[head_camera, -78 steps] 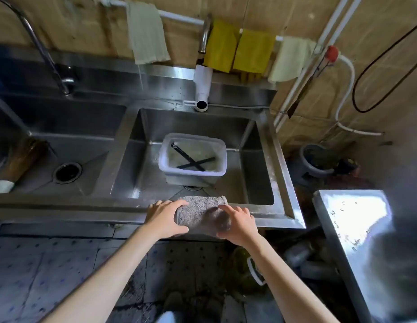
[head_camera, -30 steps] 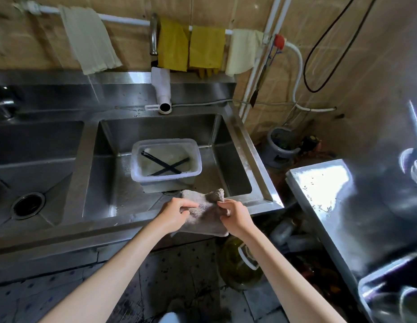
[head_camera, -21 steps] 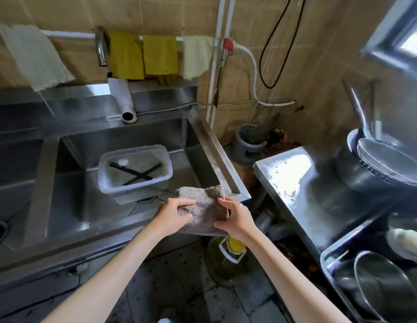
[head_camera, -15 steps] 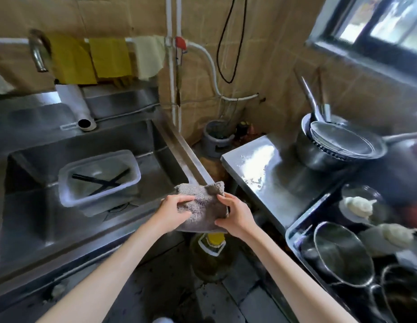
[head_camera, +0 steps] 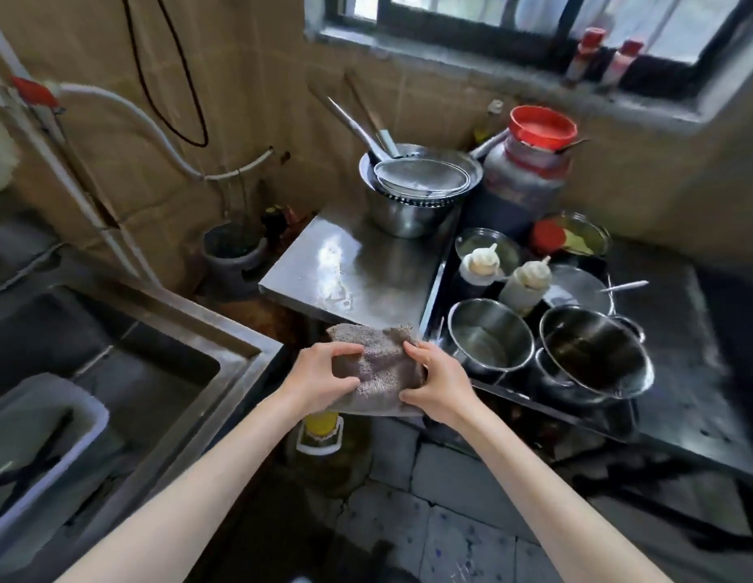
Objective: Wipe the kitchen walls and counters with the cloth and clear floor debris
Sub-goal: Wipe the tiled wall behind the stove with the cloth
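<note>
Between both hands' curled fingers [head_camera: 345,350], grey cloth [head_camera: 381,368], above the floor.

A working kitchen, plain and well used. A stainless steel sink [head_camera: 223,342] runs off at 9 o'clock, with a steel bench [head_camera: 358,267] at 12 carrying stacked metal bowls [head_camera: 412,204]. Pots [head_camera: 593,355] and squeeze bottles [head_camera: 521,284] crowd at 2 o'clock. Tiled walls [head_camera: 248,98] and exposed water pipes [head_camera: 72,170] stand behind, a window [head_camera: 513,18] above.
</note>
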Demonstrator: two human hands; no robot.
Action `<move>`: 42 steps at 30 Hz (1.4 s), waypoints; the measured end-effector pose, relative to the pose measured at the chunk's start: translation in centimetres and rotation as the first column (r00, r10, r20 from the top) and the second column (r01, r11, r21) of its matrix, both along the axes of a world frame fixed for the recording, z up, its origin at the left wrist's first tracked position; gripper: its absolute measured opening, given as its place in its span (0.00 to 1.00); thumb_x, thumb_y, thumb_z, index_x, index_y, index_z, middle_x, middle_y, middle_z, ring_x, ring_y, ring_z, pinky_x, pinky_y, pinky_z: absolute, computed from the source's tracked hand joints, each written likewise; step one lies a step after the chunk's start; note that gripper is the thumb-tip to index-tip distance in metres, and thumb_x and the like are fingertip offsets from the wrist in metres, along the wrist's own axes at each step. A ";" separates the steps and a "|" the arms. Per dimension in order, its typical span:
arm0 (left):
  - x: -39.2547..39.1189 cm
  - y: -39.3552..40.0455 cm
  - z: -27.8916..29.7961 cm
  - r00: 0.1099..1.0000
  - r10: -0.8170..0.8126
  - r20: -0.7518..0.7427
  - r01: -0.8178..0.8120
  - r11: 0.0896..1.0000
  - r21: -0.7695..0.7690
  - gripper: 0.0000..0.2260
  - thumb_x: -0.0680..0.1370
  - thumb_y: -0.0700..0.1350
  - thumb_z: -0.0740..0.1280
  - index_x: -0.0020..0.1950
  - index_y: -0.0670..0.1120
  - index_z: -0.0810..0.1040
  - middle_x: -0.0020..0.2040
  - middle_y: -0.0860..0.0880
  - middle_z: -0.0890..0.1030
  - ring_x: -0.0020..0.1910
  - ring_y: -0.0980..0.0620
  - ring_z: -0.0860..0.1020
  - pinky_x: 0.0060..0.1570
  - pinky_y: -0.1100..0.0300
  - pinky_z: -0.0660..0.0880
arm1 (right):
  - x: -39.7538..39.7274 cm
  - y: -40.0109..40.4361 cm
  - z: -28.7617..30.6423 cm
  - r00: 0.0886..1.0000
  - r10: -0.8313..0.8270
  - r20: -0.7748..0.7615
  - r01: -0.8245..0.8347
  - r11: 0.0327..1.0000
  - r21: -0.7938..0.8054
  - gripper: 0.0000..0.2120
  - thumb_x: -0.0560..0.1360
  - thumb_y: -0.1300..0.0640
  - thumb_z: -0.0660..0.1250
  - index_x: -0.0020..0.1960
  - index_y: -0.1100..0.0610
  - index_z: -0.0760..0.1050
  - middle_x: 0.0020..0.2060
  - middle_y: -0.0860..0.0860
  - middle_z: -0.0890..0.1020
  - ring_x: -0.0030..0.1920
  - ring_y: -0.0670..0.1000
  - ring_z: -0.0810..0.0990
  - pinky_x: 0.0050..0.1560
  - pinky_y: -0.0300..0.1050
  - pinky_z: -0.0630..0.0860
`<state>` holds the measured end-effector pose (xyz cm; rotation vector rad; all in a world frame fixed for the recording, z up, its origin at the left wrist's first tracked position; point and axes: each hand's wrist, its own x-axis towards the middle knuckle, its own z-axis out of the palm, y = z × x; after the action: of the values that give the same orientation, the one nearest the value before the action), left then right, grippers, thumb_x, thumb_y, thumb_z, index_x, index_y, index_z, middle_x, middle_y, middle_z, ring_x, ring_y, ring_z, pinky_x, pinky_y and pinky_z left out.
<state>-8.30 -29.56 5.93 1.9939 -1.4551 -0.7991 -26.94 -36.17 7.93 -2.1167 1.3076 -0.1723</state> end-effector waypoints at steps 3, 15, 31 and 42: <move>-1.2 -0.6 -0.5 0.990 -0.139 -0.021 0.140 0.990 0.021 0.22 0.67 0.46 0.74 0.61 0.55 0.78 0.61 0.54 0.79 0.60 0.57 0.75 0.62 0.61 0.72 | -2.0 2.1 -0.3 0.990 -0.143 0.012 0.143 0.990 0.009 0.38 0.66 0.60 0.74 0.73 0.55 0.64 0.73 0.49 0.64 0.72 0.48 0.64 0.70 0.38 0.60; -12.9 -1.8 -1.8 0.788 -0.615 -0.030 0.616 0.785 0.063 0.23 0.68 0.42 0.74 0.62 0.52 0.78 0.61 0.53 0.78 0.62 0.55 0.73 0.63 0.62 0.68 | -13.3 10.5 -1.4 0.790 -0.613 0.012 0.609 0.787 0.096 0.38 0.67 0.61 0.73 0.74 0.52 0.63 0.73 0.45 0.63 0.71 0.47 0.64 0.62 0.33 0.60; -37.6 -6.6 3.6 0.487 -0.867 0.109 0.874 0.484 -0.048 0.23 0.68 0.45 0.74 0.63 0.53 0.77 0.60 0.50 0.79 0.59 0.52 0.77 0.59 0.61 0.71 | -34.7 11.8 3.5 0.505 -0.863 0.001 0.863 0.505 -0.009 0.39 0.67 0.61 0.74 0.74 0.54 0.63 0.74 0.48 0.63 0.72 0.49 0.63 0.67 0.39 0.60; -46.3 -13.0 5.5 0.528 -0.837 0.145 0.849 0.526 -0.059 0.24 0.69 0.46 0.74 0.64 0.53 0.76 0.60 0.52 0.79 0.58 0.51 0.77 0.59 0.57 0.73 | -43.7 5.0 5.4 0.552 -0.834 0.008 0.830 0.549 -0.093 0.38 0.66 0.58 0.74 0.73 0.54 0.64 0.73 0.48 0.65 0.72 0.49 0.63 0.69 0.43 0.63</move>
<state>-54.57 -42.54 11.41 1.1237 -2.5262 -0.9385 -70.61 -31.19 13.29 -1.3602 2.2883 -0.5972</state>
